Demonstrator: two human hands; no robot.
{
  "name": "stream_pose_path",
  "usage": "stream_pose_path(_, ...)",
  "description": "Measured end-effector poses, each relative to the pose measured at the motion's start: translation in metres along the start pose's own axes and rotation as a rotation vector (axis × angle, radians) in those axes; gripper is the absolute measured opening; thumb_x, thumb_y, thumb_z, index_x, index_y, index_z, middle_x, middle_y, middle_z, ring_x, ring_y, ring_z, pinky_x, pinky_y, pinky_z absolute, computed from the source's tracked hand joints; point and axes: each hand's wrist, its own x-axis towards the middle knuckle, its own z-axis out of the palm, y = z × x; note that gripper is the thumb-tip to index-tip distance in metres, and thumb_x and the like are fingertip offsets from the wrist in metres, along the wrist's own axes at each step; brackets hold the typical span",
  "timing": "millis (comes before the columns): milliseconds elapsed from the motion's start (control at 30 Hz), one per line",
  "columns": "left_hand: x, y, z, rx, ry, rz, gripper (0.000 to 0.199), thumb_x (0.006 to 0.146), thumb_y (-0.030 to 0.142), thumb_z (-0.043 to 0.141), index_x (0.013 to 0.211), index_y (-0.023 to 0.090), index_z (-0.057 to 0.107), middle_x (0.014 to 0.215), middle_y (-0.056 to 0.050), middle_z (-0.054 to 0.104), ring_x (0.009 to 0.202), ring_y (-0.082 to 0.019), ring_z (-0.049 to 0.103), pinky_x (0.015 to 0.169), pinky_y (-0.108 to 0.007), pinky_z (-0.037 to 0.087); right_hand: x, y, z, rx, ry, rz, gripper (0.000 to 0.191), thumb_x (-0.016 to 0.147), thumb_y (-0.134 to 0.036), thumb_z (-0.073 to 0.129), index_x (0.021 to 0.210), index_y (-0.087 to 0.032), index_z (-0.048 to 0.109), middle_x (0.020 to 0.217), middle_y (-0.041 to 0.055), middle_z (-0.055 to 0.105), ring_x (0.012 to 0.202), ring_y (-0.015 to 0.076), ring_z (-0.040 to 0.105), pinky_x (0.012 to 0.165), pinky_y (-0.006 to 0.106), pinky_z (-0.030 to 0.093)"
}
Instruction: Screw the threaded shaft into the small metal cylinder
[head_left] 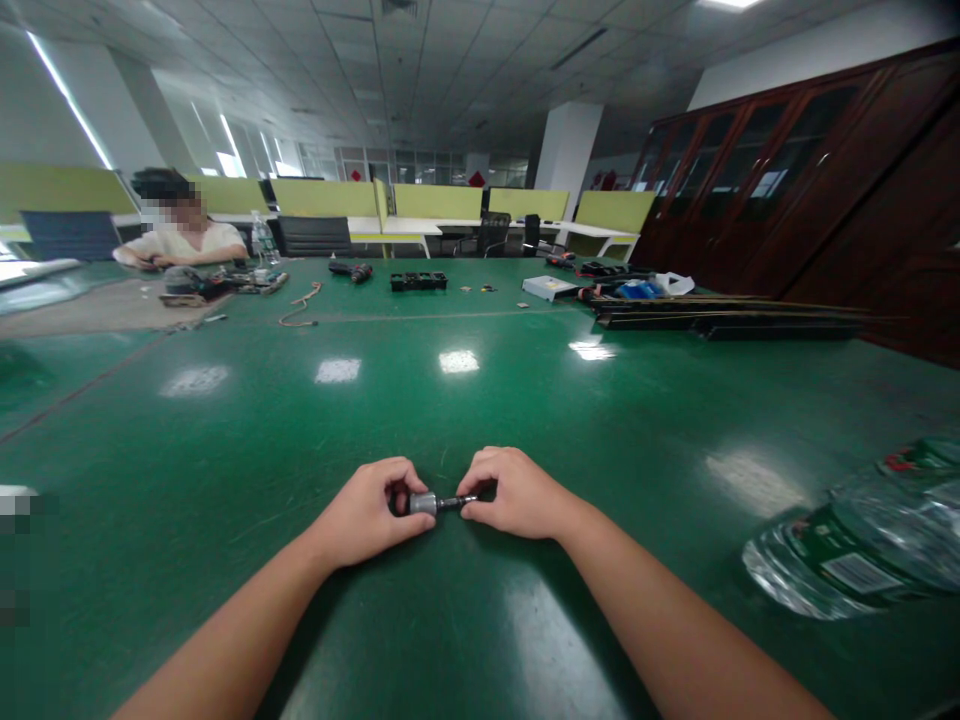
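Observation:
Low over the green table (390,410), a short silver metal cylinder (424,503) with a thin, dark, stepped shaft (448,503) lies between my two hands. My left hand (379,510) is closed around the cylinder, thumb in front and fingers behind. The shaft points right, and its far end sits in a pinch between the thumb and fingertips of my right hand (510,495). Whether the cylinder and shaft are one piece I cannot tell. My fingers cover part of both ends.
A large clear bottle (855,540) with a green label lies at the right. Dark metal strips (720,318), a grey box (550,288), a black part (418,282) and a power drill (350,271) are farther back. Another person (184,225) sits at the far left.

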Motion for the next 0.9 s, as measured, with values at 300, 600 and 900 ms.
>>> stream_pose_path(300,0.0,-0.002,0.001,-0.002,-0.008,-0.005,0.018,0.072,0.03,0.071,0.08,0.017,0.062,0.068,0.003,0.057,0.062,-0.013,0.052,0.057,-0.022,0.037,0.0,0.002,-0.005,0.01,-0.021,0.03,0.012,0.07,-0.021,0.076,0.082,-0.021,0.076,0.076,0.0011,0.068,0.075,0.0148,0.059,0.07,0.026,0.042)
stream_pose_path(600,0.0,-0.003,0.001,-0.012,-0.01,-0.013,0.019,0.071,0.031,0.072,0.081,0.017,0.062,0.068,0.003,0.057,0.061,-0.012,0.052,0.057,-0.022,0.037,-0.005,0.01,-0.015,-0.003,-0.022,0.116,0.012,0.07,-0.021,0.074,0.082,-0.022,0.076,0.077,0.0006,0.067,0.069,0.0129,0.057,0.063,0.025,0.04)
stream_pose_path(900,0.0,-0.003,0.001,-0.012,-0.01,-0.01,0.02,0.071,0.03,0.072,0.081,0.016,0.062,0.068,0.003,0.057,0.061,-0.013,0.052,0.057,-0.022,0.037,-0.005,0.009,-0.011,0.04,-0.019,0.089,0.016,0.069,-0.019,0.075,0.084,-0.021,0.076,0.077,0.0001,0.066,0.069,0.0125,0.057,0.064,0.024,0.041)
